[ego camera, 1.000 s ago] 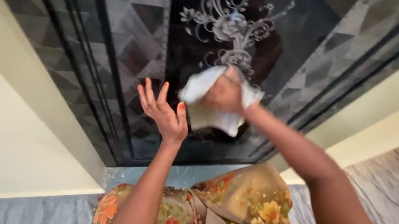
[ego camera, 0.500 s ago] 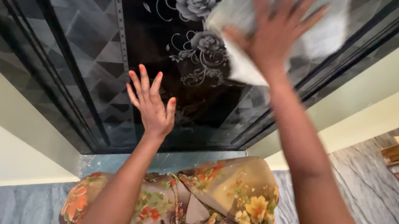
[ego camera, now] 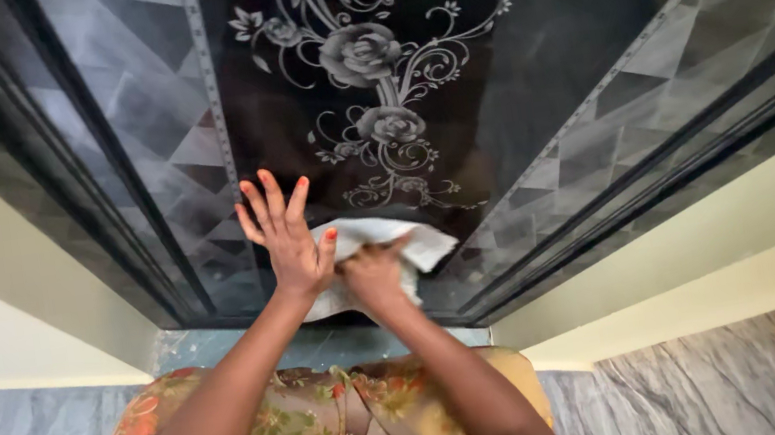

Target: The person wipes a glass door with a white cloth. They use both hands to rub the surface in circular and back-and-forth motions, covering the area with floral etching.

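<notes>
Etched black door point(ego camera: 408, 73) behind cloth point(ego camera: 382, 249)

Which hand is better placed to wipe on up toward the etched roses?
Right. The right hand already grips the white cloth against the dark glass panel; the left hand lies flat, fingers spread, apparently bracing, with no cloth.

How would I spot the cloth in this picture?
Find the big dark glass door etched with pale roses. Near its bottom edge, below the flowers, the right hand presses a crumpled white cloth against it, beside the flat left hand. Nothing else there is white and soft.
</notes>
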